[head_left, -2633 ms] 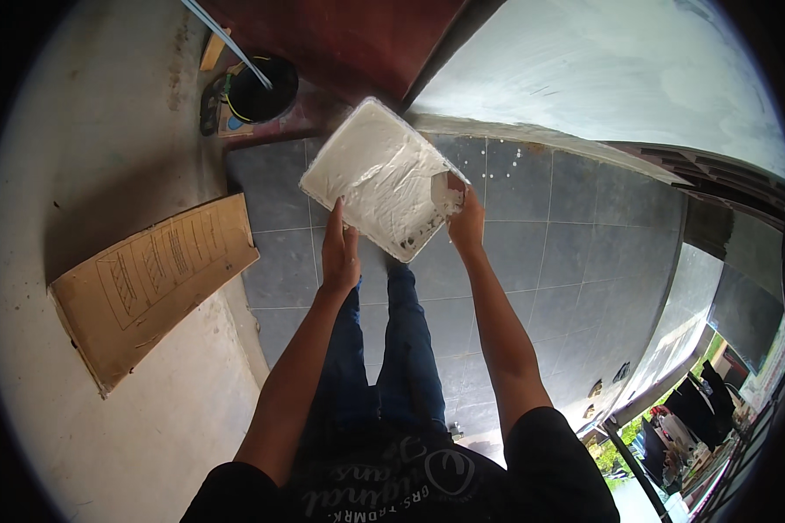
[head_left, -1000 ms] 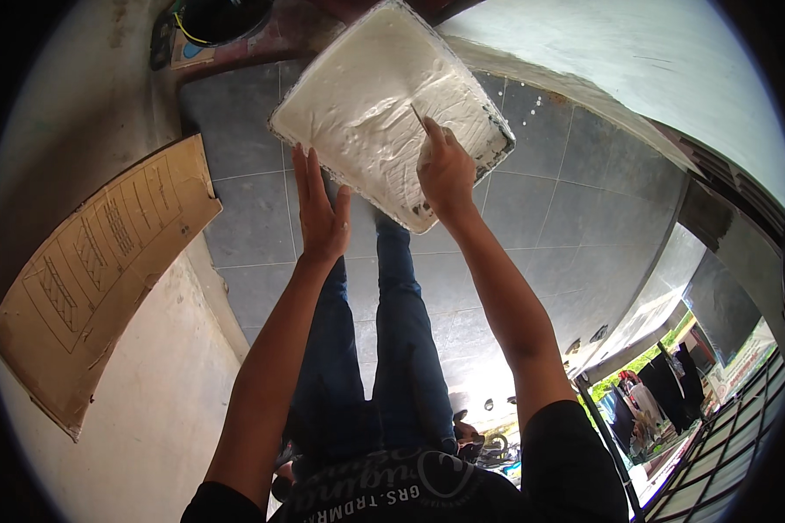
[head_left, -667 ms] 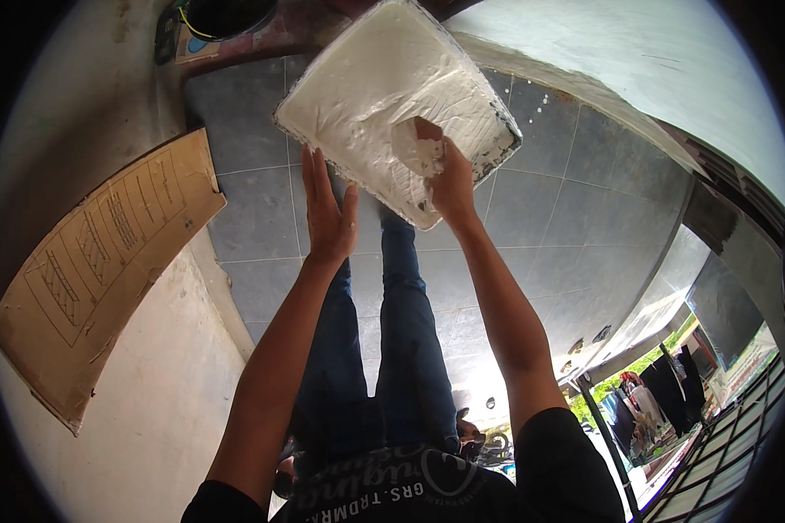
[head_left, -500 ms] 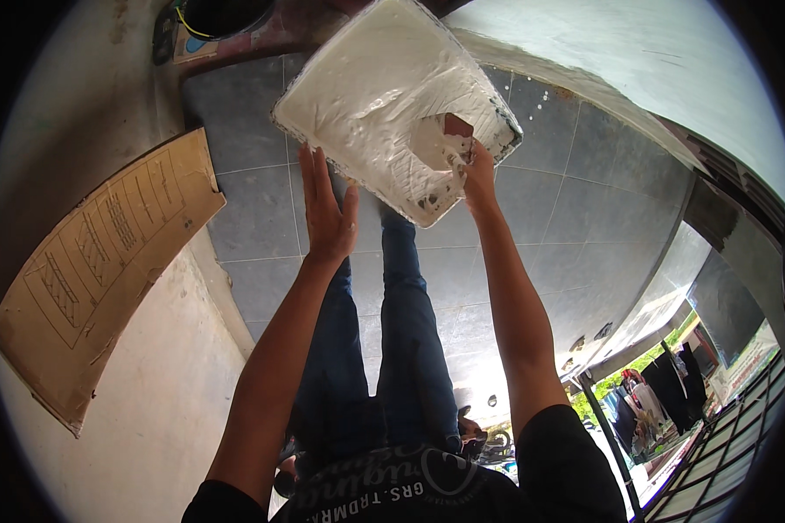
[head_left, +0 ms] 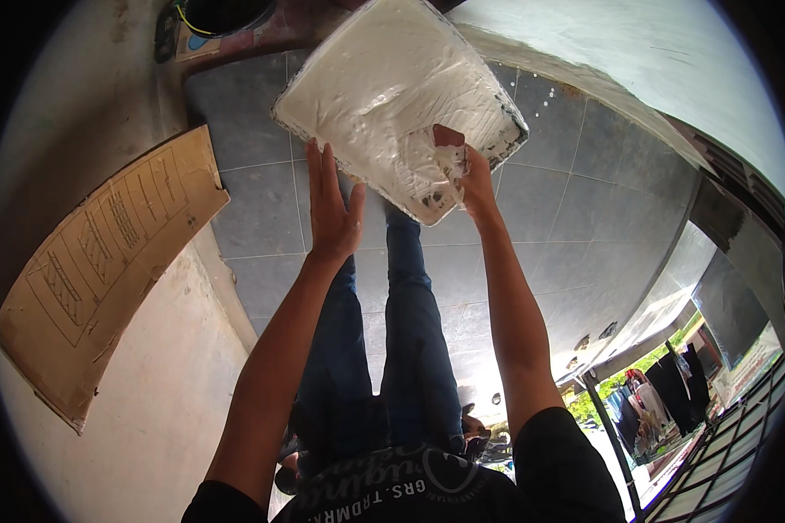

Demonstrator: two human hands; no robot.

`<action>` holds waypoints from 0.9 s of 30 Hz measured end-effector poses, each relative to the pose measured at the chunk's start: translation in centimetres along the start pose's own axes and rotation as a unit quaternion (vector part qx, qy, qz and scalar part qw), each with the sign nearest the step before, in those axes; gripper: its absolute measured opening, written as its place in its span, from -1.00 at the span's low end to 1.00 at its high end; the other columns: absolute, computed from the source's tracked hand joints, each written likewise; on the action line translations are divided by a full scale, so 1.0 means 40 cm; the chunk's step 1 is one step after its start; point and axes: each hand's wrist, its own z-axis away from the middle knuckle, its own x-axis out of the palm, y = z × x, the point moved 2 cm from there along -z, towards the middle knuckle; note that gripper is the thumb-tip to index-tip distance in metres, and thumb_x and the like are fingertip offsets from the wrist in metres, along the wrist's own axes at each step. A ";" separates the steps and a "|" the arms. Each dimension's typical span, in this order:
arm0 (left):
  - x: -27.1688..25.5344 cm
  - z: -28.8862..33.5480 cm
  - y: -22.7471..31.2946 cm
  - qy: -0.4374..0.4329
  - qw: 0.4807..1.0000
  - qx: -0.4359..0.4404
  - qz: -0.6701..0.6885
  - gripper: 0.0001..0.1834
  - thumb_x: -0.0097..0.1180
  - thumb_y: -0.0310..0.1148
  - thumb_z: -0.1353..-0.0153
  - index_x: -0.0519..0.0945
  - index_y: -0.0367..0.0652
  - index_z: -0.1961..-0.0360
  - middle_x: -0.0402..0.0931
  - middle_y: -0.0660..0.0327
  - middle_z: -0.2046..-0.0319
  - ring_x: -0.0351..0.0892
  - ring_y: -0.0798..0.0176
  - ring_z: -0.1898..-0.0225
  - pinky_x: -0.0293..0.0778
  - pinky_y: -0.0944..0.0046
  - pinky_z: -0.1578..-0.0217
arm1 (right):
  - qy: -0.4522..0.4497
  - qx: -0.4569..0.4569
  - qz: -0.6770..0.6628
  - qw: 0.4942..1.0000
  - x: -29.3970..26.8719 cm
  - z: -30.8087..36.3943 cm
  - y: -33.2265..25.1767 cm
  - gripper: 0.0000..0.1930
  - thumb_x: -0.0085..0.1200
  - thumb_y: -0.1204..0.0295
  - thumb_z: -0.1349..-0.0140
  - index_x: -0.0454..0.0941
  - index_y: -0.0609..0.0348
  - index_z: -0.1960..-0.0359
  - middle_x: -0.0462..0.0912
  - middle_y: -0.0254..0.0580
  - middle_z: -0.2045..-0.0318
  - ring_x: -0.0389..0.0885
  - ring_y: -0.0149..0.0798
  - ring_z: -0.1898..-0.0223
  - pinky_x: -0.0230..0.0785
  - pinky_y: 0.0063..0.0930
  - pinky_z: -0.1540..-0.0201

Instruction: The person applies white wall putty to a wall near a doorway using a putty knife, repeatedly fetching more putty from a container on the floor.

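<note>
Having slid rightward, my right hand (head_left: 477, 181) is clamping a flat, smeared scraper (head_left: 449, 137) over ridged white paste (head_left: 375, 91); my left hand (head_left: 334, 216), fingers spread, is touching the square tub (head_left: 392, 201) ahead.

Wide fisheye view from the wearer's head, the left of two side-by-side cameras, facing steeply down past a black shirt (head_left: 366, 492) and jeans (head_left: 414, 322) to the grey tiled floor (head_left: 541, 200). Both forearms (head_left: 283, 349) enter from the lower edge; the left hand (head_left: 333, 207) and right hand (head_left: 477, 181) appear near, above centre. Straight edges bend toward the dark, rounded rim.
</note>
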 end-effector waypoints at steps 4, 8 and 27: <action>-0.001 0.004 0.010 0.017 1.000 0.001 0.007 -0.18 -0.32 0.10 -0.37 -0.13 -0.33 -0.40 -0.33 -0.23 -0.41 -0.33 -0.22 -0.45 -0.26 -0.11 -0.37 | -0.025 -0.036 0.227 0.973 0.009 0.024 -0.020 -0.46 0.11 0.75 0.18 0.47 0.43 0.01 0.66 0.07 0.18 0.65 -0.09 0.13 0.42 -0.40 0.05; 0.016 0.010 0.025 0.040 0.999 -0.010 0.035 -0.17 -0.32 0.10 -0.37 -0.16 -0.33 -0.40 -0.33 -0.24 -0.40 -0.31 -0.23 -0.44 -0.24 -0.12 -0.36 | -0.031 -0.065 0.273 0.959 0.021 0.020 -0.025 -0.39 0.15 0.73 0.23 0.44 0.43 -0.04 0.62 0.20 0.17 0.62 0.07 0.10 0.42 -0.33 0.04; 0.014 0.016 0.013 0.024 0.999 -0.007 0.042 -0.15 -0.33 0.11 -0.37 -0.22 -0.34 -0.40 -0.35 -0.26 -0.40 -0.32 -0.24 -0.44 -0.23 -0.07 -0.37 | -0.156 -0.016 0.173 0.972 0.065 -0.048 -0.066 -0.46 0.04 0.74 0.23 0.47 0.43 0.04 0.64 0.06 0.22 0.60 -0.14 0.16 0.38 -0.41 0.03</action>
